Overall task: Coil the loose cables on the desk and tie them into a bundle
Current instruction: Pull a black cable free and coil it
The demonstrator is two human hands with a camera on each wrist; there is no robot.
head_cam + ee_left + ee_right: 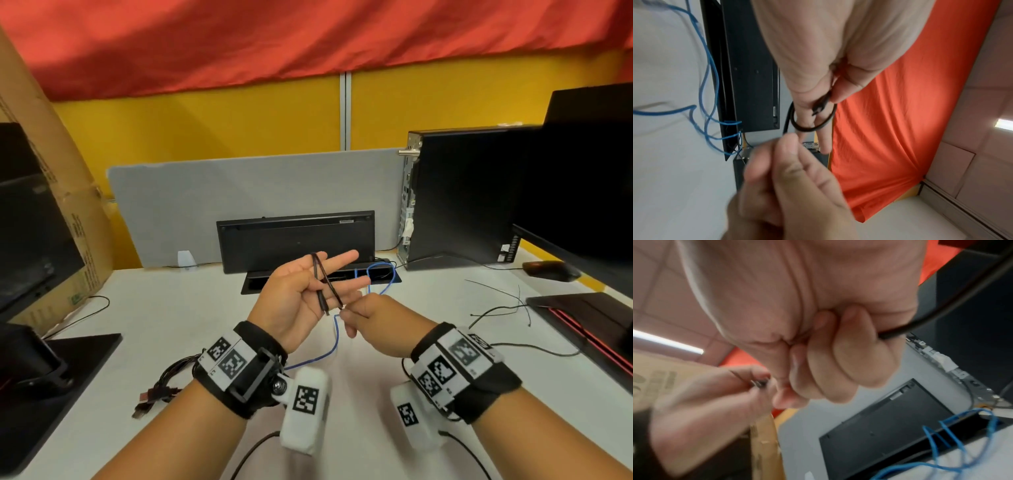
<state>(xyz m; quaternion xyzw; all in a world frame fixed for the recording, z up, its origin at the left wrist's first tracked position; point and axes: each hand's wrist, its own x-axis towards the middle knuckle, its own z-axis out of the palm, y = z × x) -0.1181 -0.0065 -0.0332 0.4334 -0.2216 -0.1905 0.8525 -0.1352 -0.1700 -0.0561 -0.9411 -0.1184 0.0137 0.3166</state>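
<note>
Nearest on the white desk lies one bundle of black USB cables, left of the left wrist, and one blue cable snakes from between the wrists back to a black cable tray sunk in the desk. Several thin black cable ties lie loose to the right. Above the desk, the left hand is held palm up with fingers mostly straight, its thumb pressing a thin black cable against the palm; the cable loops around the fingers, its plug end lying on the palm. The right hand has its fingers curled, pinching the same cable's free run just beside the left fingertips. Farther back stand one upturned black keyboard, one grey divider panel, one black desktop tower, two monitors, a mouse, and a cardboard box at left. Behind rise a yellow wall and a red cloth.
</note>
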